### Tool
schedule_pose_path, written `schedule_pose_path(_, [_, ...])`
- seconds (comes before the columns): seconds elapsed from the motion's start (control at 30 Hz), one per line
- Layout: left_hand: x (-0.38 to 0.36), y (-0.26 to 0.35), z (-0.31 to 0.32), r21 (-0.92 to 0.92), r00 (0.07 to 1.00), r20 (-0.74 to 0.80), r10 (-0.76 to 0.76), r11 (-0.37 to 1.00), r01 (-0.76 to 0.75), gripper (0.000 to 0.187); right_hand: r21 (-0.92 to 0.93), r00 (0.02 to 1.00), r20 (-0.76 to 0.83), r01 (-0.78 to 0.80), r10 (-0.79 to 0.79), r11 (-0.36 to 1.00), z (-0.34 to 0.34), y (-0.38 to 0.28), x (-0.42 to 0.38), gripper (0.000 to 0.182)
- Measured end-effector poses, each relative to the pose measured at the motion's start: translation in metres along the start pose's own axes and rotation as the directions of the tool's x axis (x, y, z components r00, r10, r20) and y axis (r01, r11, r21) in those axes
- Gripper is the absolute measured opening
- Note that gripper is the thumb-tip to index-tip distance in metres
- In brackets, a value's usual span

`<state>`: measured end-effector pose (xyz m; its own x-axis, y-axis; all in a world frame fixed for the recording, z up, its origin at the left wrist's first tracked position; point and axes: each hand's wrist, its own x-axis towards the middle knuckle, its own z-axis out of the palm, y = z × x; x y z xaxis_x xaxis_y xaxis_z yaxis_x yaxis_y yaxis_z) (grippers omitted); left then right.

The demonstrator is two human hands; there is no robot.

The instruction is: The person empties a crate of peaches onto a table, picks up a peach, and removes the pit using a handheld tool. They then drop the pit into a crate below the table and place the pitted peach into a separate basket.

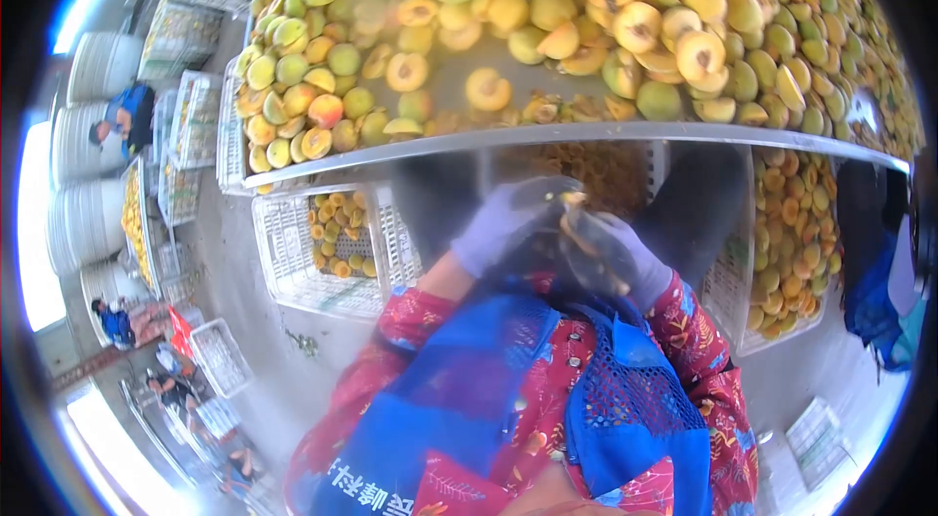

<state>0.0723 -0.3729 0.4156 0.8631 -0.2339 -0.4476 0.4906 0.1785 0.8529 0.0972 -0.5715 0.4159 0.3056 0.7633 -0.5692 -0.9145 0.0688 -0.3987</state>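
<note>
Both hands wear pale lavender gloves with dark, wet-looking fingers, and they meet in front of my body below the table edge. My left hand (513, 218) has its fingers curled inward, close to a small yellowish bit at the fingertips. Pressed near it, my right hand (611, 257) is closed, with a narrow orange-brown strip showing along its fingers. Blur hides what either hand grips. Beyond them, a metal table (440, 86) carries many yellow-green peaches (293, 32), some whole and some cut into halves (489, 88) with pit hollows.
A raised metal rim (606, 132) edges the table. White crates with peach halves stand at left (269, 252) and right (735, 311). Brown scraps (596, 164) lie between my knees. Stacked white tubs (83, 150), more crates and several people are farther left; a person in blue (879, 291) is at right.
</note>
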Motion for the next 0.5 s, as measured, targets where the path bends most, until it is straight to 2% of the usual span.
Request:
schedule_pose_path(0.03, [0.003, 0.003, 0.002, 0.042, 1.0, 0.005, 0.008, 0.999, -0.008, 0.038, 0.082, 0.994, 0.054, -0.094, 0.09, 0.992, -0.002, -0.004, -0.002, 0.041])
schedule_pose_path(0.1, [0.005, 0.01, 0.002, 0.134, 1.0, -0.004, 0.018, 0.991, -0.018, 0.04, 0.161, 0.998, 0.027, -0.067, 0.064, 0.985, 0.003, -0.007, -0.003, 0.041])
schedule_pose_path(0.13, [0.01, -0.002, -0.004, 0.11, 0.999, 0.008, 0.054, 0.992, -0.054, 0.043, 0.185, 0.998, 0.026, -0.061, 0.057, 0.981, 0.003, -0.01, 0.0, 0.041])
schedule_pose_path(0.17, [0.008, 0.004, -0.006, 0.364, 0.98, -0.034, 0.197, 0.916, -0.171, 0.043, 0.345, 0.993, 0.122, -0.041, -0.001, 0.938, -0.012, 0.002, 0.012, 0.038])
schedule_pose_path(0.2, [0.004, 0.012, -0.007, 0.6, 0.945, -0.046, 0.324, 0.765, -0.233, 0.043, 0.347, 0.998, 0.042, 0.025, -0.042, 0.938, -0.014, 0.002, 0.012, 0.036])
schedule_pose_path(0.23, [0.001, 0.018, -0.012, 0.714, 0.916, -0.131, 0.38, 0.677, -0.179, 0.04, 0.341, 0.995, -0.037, 0.102, -0.094, 0.935, -0.013, -0.002, 0.014, 0.035])
schedule_pose_path(0.33, [-0.001, 0.042, -0.028, 0.914, 0.765, -0.297, 0.571, 0.401, 0.056, 0.033, 0.289, 0.986, -0.078, 0.161, -0.145, 0.944, -0.034, -0.003, 0.015, 0.032])
schedule_pose_path(0.4, [0.014, 0.068, -0.049, 0.949, 0.62, -0.316, 0.719, 0.247, 0.197, 0.028, 0.252, 0.985, -0.108, 0.156, -0.132, 0.955, -0.034, -0.002, 0.015, 0.03])
schedule_pose_path(0.47, [0.045, 0.058, -0.07, 0.907, 0.554, -0.346, 0.757, 0.12, 0.403, 0.029, 0.213, 0.973, -0.197, 0.164, -0.122, 0.963, -0.022, -0.002, 0.015, 0.027])
schedule_pose_path(0.5, [0.059, 0.05, -0.082, 0.865, 0.522, -0.355, 0.775, 0.061, 0.498, 0.03, 0.129, 0.943, -0.283, 0.218, -0.175, 0.968, -0.022, 0.001, 0.018, 0.026])
